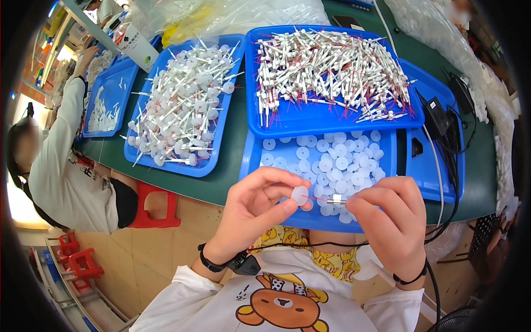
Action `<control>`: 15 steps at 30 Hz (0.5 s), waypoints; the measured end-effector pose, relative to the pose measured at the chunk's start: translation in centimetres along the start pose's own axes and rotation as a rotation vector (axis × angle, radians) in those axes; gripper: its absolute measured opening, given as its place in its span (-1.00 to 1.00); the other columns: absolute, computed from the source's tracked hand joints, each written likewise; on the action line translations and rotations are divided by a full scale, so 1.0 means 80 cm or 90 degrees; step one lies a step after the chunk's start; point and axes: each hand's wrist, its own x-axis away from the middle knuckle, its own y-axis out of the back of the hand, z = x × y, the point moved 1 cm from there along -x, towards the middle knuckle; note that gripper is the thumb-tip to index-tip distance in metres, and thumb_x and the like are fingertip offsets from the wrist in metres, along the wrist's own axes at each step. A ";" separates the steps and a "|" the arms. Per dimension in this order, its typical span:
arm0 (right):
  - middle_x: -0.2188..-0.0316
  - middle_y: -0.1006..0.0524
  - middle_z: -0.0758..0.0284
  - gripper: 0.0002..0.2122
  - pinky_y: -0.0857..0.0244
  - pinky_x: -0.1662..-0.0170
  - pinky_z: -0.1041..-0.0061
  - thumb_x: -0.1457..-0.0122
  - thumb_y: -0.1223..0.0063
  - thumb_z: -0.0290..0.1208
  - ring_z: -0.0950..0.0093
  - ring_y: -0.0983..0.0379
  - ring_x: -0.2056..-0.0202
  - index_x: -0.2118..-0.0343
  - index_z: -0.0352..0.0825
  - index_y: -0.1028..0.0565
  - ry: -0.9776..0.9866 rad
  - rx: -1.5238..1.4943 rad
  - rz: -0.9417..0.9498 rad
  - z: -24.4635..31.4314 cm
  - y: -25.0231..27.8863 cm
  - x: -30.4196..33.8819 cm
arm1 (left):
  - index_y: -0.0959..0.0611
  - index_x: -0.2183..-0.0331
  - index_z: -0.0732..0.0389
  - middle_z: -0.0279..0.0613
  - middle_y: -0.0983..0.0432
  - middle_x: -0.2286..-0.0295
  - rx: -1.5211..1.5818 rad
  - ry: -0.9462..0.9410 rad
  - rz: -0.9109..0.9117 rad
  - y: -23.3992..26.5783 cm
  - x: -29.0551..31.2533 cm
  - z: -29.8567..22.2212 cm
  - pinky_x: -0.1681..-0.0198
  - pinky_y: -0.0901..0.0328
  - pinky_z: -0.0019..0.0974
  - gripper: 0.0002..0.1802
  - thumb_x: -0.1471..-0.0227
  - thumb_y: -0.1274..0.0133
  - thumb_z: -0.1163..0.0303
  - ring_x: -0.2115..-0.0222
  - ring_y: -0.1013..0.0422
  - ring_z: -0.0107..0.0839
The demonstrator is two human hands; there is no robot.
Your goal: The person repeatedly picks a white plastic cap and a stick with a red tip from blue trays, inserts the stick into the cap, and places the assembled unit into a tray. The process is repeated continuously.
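The left hand (249, 205) is pinching a pale disc (299, 195), the right hand (390, 221) a white tube (336, 200), above the disc tray (318, 221)'s near edge; they're threading red wire (316, 198), I'm guessing, needing steady pulling.

Clear plastic (265, 14) lies near what is probably a phone (348, 22).

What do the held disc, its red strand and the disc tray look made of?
Disc: likely soft plastic or silicone, matte; milky, slightly translucent look.
Strand: coated wire or thread; evenly red, too thin to tell.
Disc tray: probably moulded plastic, smooth with slight sheen; even blue colour, no visible seams.
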 end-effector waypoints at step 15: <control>0.40 -0.58 0.26 -0.77 -0.38 0.37 0.36 0.27 -0.21 -0.52 0.35 -0.50 0.35 0.44 -0.41 -0.61 0.070 0.049 -0.045 0.006 0.004 0.003 | -0.57 0.08 0.42 -0.01 -0.48 0.06 -0.104 -0.005 -0.013 -0.005 -0.003 0.006 -0.04 -0.40 -0.30 -0.65 -0.04 -0.15 0.74 0.07 -0.49 -0.32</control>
